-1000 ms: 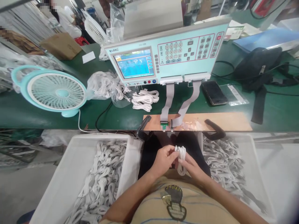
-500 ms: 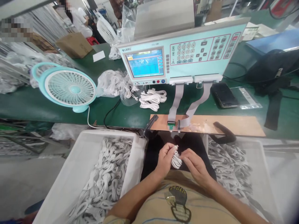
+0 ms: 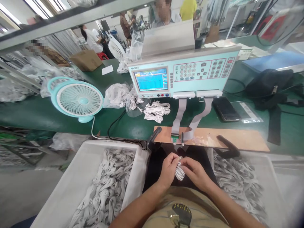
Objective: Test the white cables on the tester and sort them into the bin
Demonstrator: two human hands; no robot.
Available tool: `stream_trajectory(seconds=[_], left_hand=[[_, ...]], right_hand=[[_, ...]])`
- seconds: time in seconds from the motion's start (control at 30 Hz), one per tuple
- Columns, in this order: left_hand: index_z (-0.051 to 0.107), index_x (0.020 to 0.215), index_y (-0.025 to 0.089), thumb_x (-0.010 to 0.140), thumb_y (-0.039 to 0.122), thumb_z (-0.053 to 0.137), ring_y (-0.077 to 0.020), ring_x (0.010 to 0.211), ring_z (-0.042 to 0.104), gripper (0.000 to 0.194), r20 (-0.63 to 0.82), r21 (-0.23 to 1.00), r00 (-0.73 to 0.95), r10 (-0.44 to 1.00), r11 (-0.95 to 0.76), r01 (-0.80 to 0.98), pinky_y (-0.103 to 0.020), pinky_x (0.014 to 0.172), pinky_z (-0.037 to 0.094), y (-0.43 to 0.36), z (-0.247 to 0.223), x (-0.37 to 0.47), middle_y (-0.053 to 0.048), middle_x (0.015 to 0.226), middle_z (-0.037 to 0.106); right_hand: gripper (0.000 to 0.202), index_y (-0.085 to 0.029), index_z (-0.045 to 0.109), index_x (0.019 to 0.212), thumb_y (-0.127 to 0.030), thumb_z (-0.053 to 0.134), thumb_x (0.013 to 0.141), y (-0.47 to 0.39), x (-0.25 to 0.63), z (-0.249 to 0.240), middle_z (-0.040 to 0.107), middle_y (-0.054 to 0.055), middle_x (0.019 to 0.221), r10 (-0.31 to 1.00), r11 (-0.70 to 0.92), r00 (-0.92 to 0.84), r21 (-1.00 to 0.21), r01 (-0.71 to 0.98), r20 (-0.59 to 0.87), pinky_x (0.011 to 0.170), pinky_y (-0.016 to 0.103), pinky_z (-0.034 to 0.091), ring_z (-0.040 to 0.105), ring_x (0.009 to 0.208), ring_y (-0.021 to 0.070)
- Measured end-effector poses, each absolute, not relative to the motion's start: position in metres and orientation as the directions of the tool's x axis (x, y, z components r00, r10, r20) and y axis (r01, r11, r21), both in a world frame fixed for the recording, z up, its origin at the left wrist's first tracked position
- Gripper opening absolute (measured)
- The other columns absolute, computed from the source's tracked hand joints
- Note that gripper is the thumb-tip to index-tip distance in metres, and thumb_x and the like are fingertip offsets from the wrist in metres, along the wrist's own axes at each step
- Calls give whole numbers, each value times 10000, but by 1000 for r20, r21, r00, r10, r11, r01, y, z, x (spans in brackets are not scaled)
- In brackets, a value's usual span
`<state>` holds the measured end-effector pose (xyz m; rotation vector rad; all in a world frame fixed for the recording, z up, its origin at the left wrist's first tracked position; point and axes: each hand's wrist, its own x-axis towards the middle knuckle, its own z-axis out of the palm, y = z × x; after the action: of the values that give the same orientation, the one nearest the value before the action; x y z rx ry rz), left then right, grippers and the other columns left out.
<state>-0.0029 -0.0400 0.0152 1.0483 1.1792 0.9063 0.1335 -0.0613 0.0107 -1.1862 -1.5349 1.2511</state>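
Note:
A coiled white cable (image 3: 180,173) hangs between my two hands, over my lap and just below the table's front edge. My left hand (image 3: 169,169) is closed around the upper part of the coil, near a plug end. The fingers of my right hand (image 3: 193,169) pinch at the coil's top from the other side. On the wooden board (image 3: 206,137) above my hands, a small green connector board (image 3: 175,136) and a second connector (image 3: 182,138) end two grey ribbon cables, which run to the tester (image 3: 182,72) with its lit screen.
White bins full of coiled cables stand at the left (image 3: 85,177) and right (image 3: 258,183). On the green table are a fan (image 3: 83,100), a cable bundle (image 3: 156,111), a phone (image 3: 226,109) and a black bag (image 3: 268,82). People are in the background.
My right hand has moved in to the left and now meets the top of the coil beside my left hand. The head view has tilted up, showing more of the background.

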Motion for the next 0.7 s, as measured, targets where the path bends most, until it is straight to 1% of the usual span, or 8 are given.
stream_trajectory(seconds=[0.1, 0.17, 0.23, 0.3, 0.37, 0.43, 0.53, 0.7], left_hand=[[502, 656, 158, 787, 357, 517, -102, 589, 404, 239, -245, 969, 152, 957, 248, 1, -216, 581, 343, -34, 13, 0, 29, 609, 455], [503, 659, 159, 794, 363, 512, -110, 599, 419, 245, -219, 976, 139, 966, 217, 32, -220, 592, 355, -31, 13, 1, 21, 613, 468], [524, 679, 160, 804, 385, 503, -124, 629, 447, 258, -167, 983, 118, 979, 156, 92, -227, 617, 371, -29, 14, 2, 6, 638, 499], [548, 704, 163, 814, 405, 492, -137, 659, 470, 272, -110, 983, 99, 989, 94, 157, -234, 643, 382, -28, 14, 1, -9, 668, 528], [563, 718, 165, 818, 411, 487, -143, 669, 484, 277, -84, 979, 91, 992, 65, 191, -237, 650, 389, -28, 12, 0, -17, 683, 545], [574, 728, 165, 815, 410, 494, -144, 666, 491, 273, -86, 980, 81, 993, 69, 189, -238, 649, 396, -28, 8, -1, -18, 685, 557], [582, 725, 161, 798, 410, 516, -138, 649, 491, 267, -112, 984, 75, 991, 100, 148, -234, 642, 401, -27, 3, -1, -9, 667, 558], [574, 736, 150, 795, 392, 520, -118, 601, 468, 255, -154, 986, 123, 980, 144, 84, -221, 600, 396, -24, 4, 0, 6, 642, 539]], right_hand=[[119, -189, 587, 816, -275, 519, 862, -54, 137, 12, 555, 10, 708, 964, 116, -259, -970, 213, 58, 603, 254, 394, 492, 631, 159], [128, -185, 580, 786, -275, 524, 858, -51, 137, 11, 540, 10, 704, 974, 128, -212, -971, 202, 85, 609, 255, 385, 480, 633, 156], [153, -184, 553, 750, -297, 535, 852, -49, 135, 10, 508, 0, 687, 993, 86, -86, -990, 113, 76, 599, 249, 378, 461, 625, 150], [186, -186, 522, 726, -332, 551, 838, -46, 132, 7, 477, -13, 665, 998, 14, 61, -999, -34, 12, 572, 237, 374, 444, 601, 141], [214, -186, 513, 716, -366, 579, 813, -42, 129, 5, 475, -21, 647, 986, -44, 150, -988, -150, -66, 551, 230, 375, 439, 578, 136], [239, -181, 537, 712, -397, 615, 779, -38, 128, 2, 508, -14, 649, 978, -85, 172, -979, -186, -117, 558, 237, 390, 458, 580, 142], [256, -166, 609, 736, -417, 658, 737, -33, 129, -3, 581, 13, 684, 976, -138, 145, -976, -170, -163, 584, 260, 420, 506, 608, 164], [246, -162, 664, 760, -402, 682, 713, -30, 132, -5, 629, 29, 715, 972, -149, 157, -975, -165, -175, 616, 282, 439, 544, 635, 182]])
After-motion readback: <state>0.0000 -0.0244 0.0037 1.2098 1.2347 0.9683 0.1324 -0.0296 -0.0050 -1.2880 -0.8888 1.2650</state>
